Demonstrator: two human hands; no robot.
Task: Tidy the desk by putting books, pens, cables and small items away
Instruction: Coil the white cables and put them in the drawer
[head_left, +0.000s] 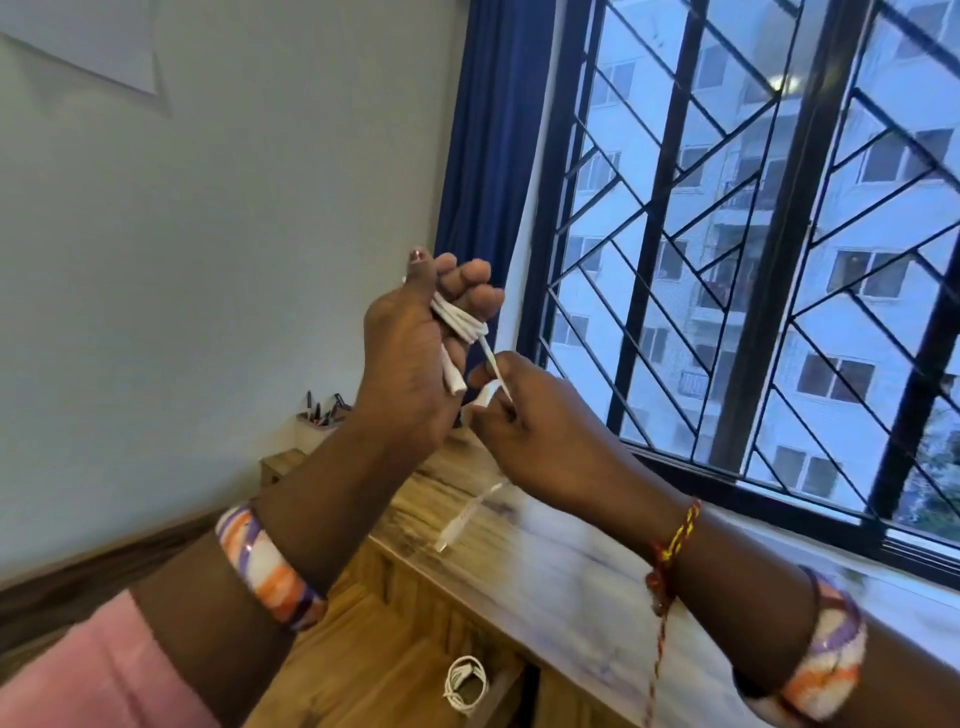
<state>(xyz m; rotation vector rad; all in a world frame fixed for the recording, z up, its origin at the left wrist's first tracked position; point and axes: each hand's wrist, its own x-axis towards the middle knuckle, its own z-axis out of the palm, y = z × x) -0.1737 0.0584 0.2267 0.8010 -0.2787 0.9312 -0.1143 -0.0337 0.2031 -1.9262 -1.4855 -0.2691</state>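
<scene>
The left hand (415, 358) is raised above the worktop (550, 566), fingers curled round a coiled white cable (460, 319) whose plug end sticks out below the palm. Just beside it, the right hand (524, 421) pinches the cable's loose strand between thumb and fingertips; the tail hangs down, its connector blurred over the wood. A second coiled white cable (465, 685) lies lower down, well apart from both hands. A pen holder (318, 423) stands at the far end.
</scene>
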